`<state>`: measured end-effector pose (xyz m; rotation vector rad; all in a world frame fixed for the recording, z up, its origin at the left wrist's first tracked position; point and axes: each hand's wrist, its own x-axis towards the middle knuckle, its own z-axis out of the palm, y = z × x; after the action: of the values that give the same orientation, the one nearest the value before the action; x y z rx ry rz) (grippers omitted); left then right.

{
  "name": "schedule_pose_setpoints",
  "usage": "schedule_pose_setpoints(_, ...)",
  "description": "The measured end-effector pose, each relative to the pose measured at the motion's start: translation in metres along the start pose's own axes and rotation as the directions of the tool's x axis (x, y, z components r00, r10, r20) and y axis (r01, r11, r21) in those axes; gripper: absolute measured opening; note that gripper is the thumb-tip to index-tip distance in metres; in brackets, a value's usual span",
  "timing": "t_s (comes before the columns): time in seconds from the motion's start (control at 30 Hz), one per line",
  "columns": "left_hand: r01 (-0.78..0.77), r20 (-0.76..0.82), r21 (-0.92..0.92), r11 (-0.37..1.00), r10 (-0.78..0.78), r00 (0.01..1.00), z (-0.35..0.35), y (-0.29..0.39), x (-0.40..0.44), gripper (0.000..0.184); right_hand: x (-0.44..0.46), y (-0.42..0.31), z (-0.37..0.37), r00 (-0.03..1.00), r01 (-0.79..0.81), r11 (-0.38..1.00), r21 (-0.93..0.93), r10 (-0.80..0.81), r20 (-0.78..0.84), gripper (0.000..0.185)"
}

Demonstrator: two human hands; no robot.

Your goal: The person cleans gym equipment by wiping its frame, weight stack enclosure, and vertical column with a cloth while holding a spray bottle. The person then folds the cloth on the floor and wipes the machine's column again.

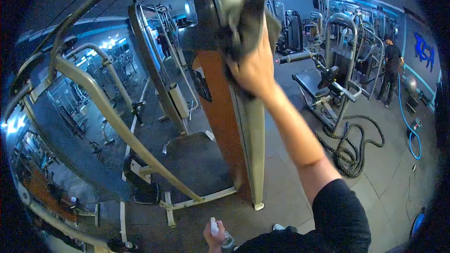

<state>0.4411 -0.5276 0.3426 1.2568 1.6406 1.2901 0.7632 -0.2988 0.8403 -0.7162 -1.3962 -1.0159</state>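
our right hand (256, 72), nearer, grips a dark cloth (247, 28) high on the near-vertical upright (255, 150); our left hand (214, 240) grips a spray bottle (228, 242) well below.

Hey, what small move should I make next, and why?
Perhaps slide the dark cloth down the pale upright: your right hand holds it near the top, and the lower length shows uncovered. Your left hand holds the bottle well below.
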Motion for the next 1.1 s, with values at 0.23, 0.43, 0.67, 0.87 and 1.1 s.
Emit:
schedule_pose_setpoints(0.23,-0.421,0.171,0.5,0.757,0.391,0.905,-0.003,-0.036,0.016,0.024,0.216,0.059,0.037,0.854,-0.316,0.948,-0.024,0.296,0.428,0.056)
schedule_pose_setpoints(0.43,-0.249,0.098,0.316,0.915,0.23,0.968,0.009,-0.01,0.027,0.018,0.076,0.027,0.014,0.973,-0.198,0.976,-0.091,0.206,0.101,0.081)
schedule_pose_setpoints(0.67,-0.586,0.221,0.528,0.615,0.566,0.794,0.012,-0.021,0.044,0.019,-0.326,-0.055,0.0,0.618,-0.742,0.487,0.461,0.763,0.189,0.061)
schedule_pose_setpoints(0.87,-0.328,0.058,0.373,0.868,0.331,0.942,0.015,0.02,0.034,0.021,-0.232,-0.059,-0.029,0.887,-0.439,0.898,0.038,0.426,0.176,0.065)
schedule_pose_setpoints(1.1,-0.294,-0.109,0.311,0.904,0.341,0.934,0.032,-0.039,0.022,0.018,0.103,0.015,0.029,0.989,0.064,0.934,-0.352,-0.107,-0.103,0.056)
